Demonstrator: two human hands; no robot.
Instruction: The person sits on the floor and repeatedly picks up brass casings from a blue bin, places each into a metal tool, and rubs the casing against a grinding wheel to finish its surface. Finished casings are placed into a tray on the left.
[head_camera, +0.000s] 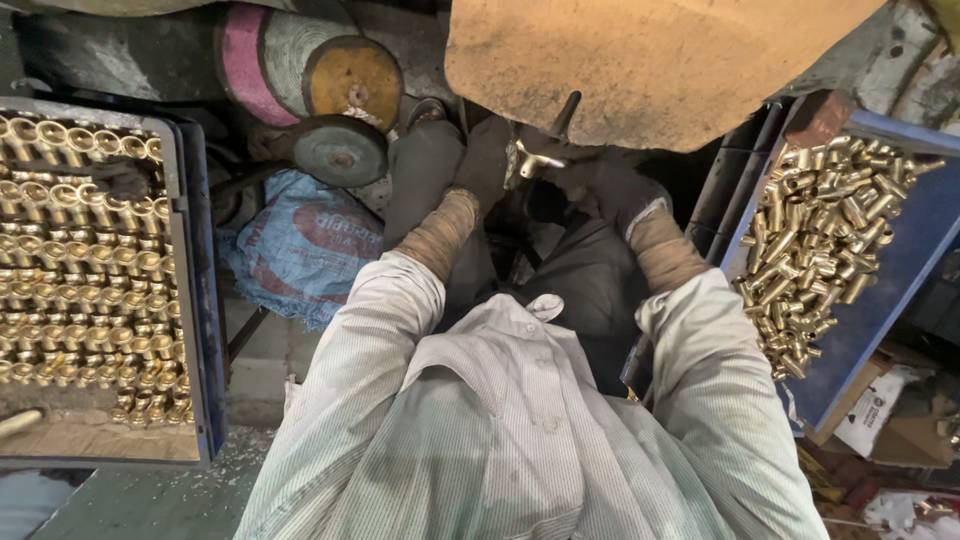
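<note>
Both gloved hands meet under the big tan buffing wheel (640, 60), holding a small brass fitting (530, 160) up against its lower edge. The left hand (485, 160) has its fingers closed on the fitting's near side; the right hand (590, 180) grips it from the other side, its fingers wrapped tight. The piece looks stiff and heavy for its size, smooth enough to slip, so a grip on its stubby arms seems safest. To the left, a blue tray (195, 300) holds neat rows of brass fittings; to the right, another blue tray (900, 250) carries a loose heap. The workshop is dark and grimy, with dust on the floor (150, 500).
</note>
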